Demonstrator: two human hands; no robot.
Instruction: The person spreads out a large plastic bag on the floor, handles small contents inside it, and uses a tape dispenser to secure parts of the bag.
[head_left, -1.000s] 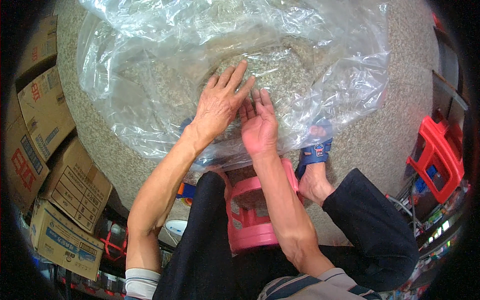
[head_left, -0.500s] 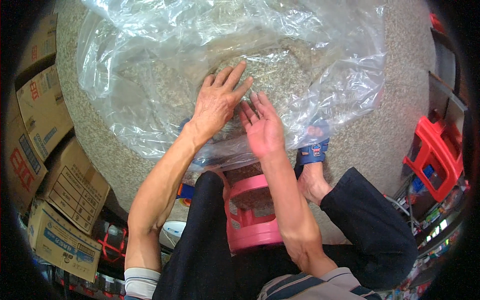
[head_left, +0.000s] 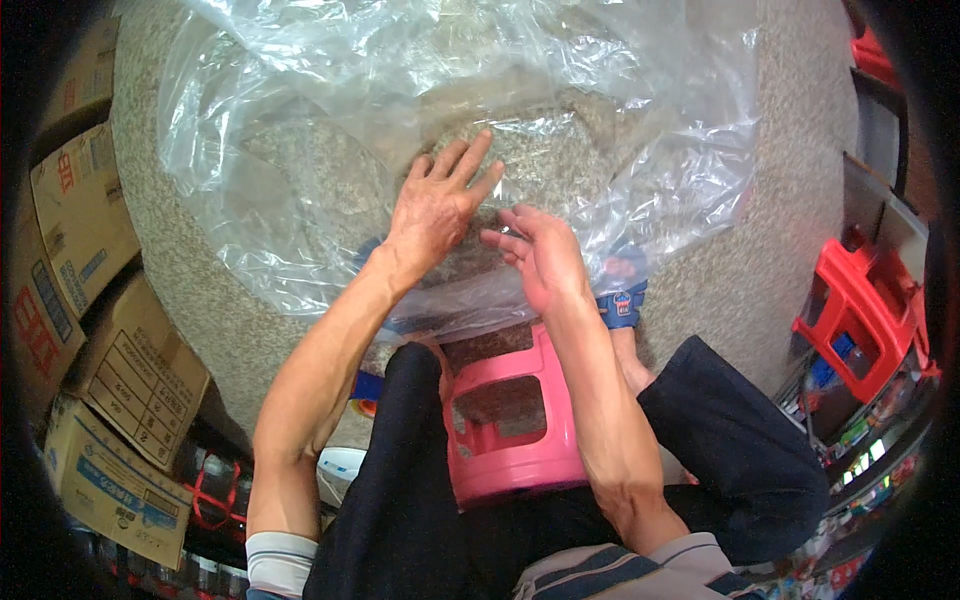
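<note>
In the head view, the plastic (head_left: 320,130) lies rumpled on the floor (head_left: 800,150), spanning the far middle and reaching near the pink stool (head_left: 520,475) — likely there to suit a seated reach. The left hand (head_left: 437,210) lies palm down over it, fingers slightly spread, probably steadying it. The right hand (head_left: 548,252), just beside, is turned sideways, fingers loosely curled — whether it pinches any film, I cannot tell. Boxes (head_left: 85,190) stand left.
</note>
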